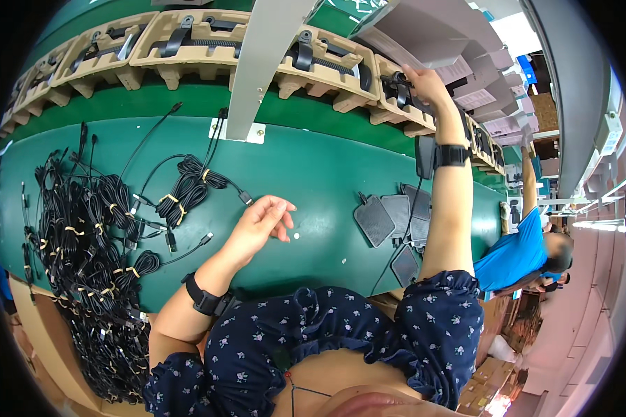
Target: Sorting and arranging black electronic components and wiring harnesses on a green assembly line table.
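Over the green table, my left hand (261,226) hovers with loosely bent fingers and nothing between them. The plug end of a black cable (245,199) lies right by its knuckles, running back to a tied cable bundle (184,182). My right arm stretches far forward, and my right hand (428,87) is at a tan molded pulp tray (409,119) with black parts (396,89) in it. One finger points out over the tray's edge; the other fingers are partly hidden. Flat dark grey pads (377,221) lie left of my right forearm.
A heap of black cables (90,229) covers the table's left side and hangs over its edge. More pulp trays (188,52) line the far side behind a metal post (261,69). Grey boxes (417,35) stand far right; a co-worker in a blue shirt (515,254) is beyond.
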Tool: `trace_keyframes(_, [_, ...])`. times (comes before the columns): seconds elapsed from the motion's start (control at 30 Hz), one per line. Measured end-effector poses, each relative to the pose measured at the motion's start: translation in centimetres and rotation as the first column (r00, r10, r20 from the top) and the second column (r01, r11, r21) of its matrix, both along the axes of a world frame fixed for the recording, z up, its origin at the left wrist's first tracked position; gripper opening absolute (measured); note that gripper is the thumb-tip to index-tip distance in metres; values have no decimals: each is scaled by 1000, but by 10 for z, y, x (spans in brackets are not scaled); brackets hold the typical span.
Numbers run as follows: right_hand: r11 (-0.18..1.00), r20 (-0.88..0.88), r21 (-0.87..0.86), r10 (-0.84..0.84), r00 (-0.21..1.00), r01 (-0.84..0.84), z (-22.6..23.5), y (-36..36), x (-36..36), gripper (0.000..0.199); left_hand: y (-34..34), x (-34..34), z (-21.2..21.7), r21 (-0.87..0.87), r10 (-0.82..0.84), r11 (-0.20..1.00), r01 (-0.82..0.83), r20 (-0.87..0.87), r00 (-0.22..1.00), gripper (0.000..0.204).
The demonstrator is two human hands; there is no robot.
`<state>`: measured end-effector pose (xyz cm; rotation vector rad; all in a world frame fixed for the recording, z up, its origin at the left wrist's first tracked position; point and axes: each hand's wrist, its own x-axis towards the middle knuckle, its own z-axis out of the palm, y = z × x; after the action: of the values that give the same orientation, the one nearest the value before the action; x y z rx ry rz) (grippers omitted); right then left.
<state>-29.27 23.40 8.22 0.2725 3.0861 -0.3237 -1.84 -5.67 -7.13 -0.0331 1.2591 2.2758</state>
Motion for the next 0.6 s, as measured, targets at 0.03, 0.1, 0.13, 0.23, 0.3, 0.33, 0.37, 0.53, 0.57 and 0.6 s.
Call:
trace_keyframes(0.03, [999, 109, 38, -34, 993, 30, 1, -2, -10, 53, -1, 0, 0, 6, 5, 1000, -5, 2, 1000, 29])
trace_keyframes(0.1, [993, 140, 111, 18, 990, -34, -2, 19, -30, 56, 1, -2, 2, 18, -6, 1000, 6, -2, 1000, 29])
trace_keyframes(0.13, [976, 60, 212, 38, 997, -50, -7, 18, -35, 54, 0, -2, 2, 23, -12, 1000, 12, 2, 1000, 29])
trace_keyframes(0.23, [909, -131, 417, 67, 989, -6, -24, 8, -38, 47, -1, -2, 2, 28, -13, 1000, 13, 7, 1000, 28])
trace_keyframes(0.3, [800, -94, 600, 60, 994, 8, -26, -12, -31, 34, -1, -1, 1, 31, -10, 999, 9, 9, 1000, 27])
trace_keyframes(0.33, [763, -69, 646, 92, 993, -26, -24, -21, -24, 31, -1, -1, 1, 31, -9, 999, 9, 6, 1000, 27])
trace_keyframes(0.37, [763, -67, 646, 92, 994, -27, -25, -18, -26, 31, -1, -1, 1, 32, -9, 999, 8, 3, 1000, 26])
trace_keyframes(0.53, [694, 54, 699, 191, 980, -174, -24, -11, -32, 44, 0, 0, 0, 32, -7, 999, 7, -6, 1000, 25])
trace_keyframes(0.57, [692, 58, 700, 192, 980, -177, -29, -14, -32, 44, 0, 1, 1, 23, -9, 1000, 9, -4, 1000, 24])
trace_keyframes(0.6, [821, -110, 568, 148, 983, -60, -39, -19, -32, 46, -1, 1, 1, 25, -9, 1000, 9, -1, 1000, 24])
